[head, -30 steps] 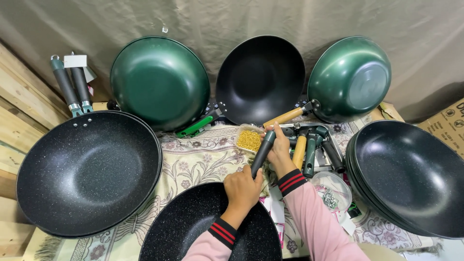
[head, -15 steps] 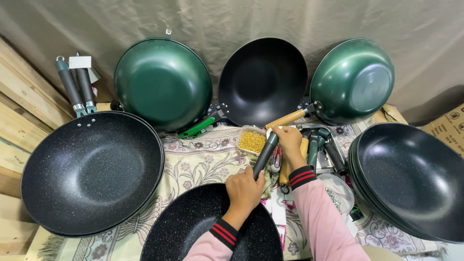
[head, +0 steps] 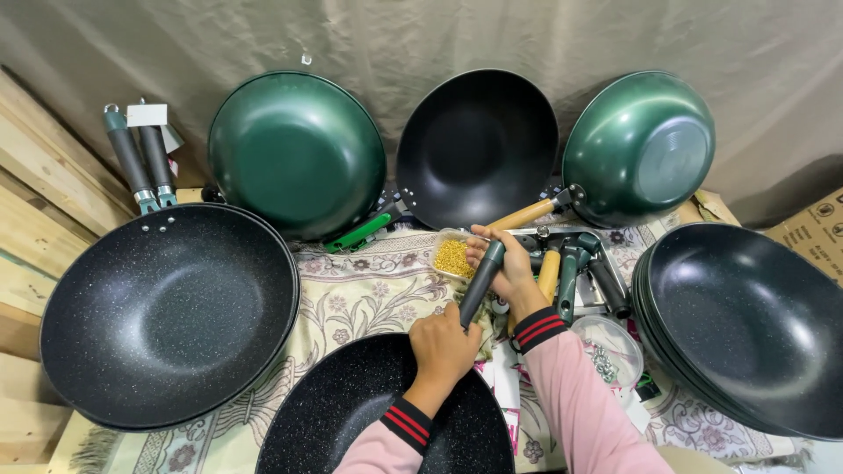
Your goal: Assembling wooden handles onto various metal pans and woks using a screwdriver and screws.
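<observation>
L hand (head: 443, 347) grips pan handle (head: 482, 283) w/ speckled wok (head: 369, 421); R hand (head: 502, 263) cups handle's far end — fitting step, looks like. Next needs a fastener from yellow screw tray (head: 454, 257).

Black speckled pan (head: 386, 412), dark-green handle (head: 481, 283), floral cloth (head: 360, 294)

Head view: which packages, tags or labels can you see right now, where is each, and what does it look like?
Paper tag: white rectangle on the two dark handles, upper left.
Cardboard box: brown, printed marks, far right edge, partly cut off.
Clear tub: small, holds yellow bits, by the right hand.
Clear lidded cup: round, small metal parts inside, right of the sleeve.
</observation>
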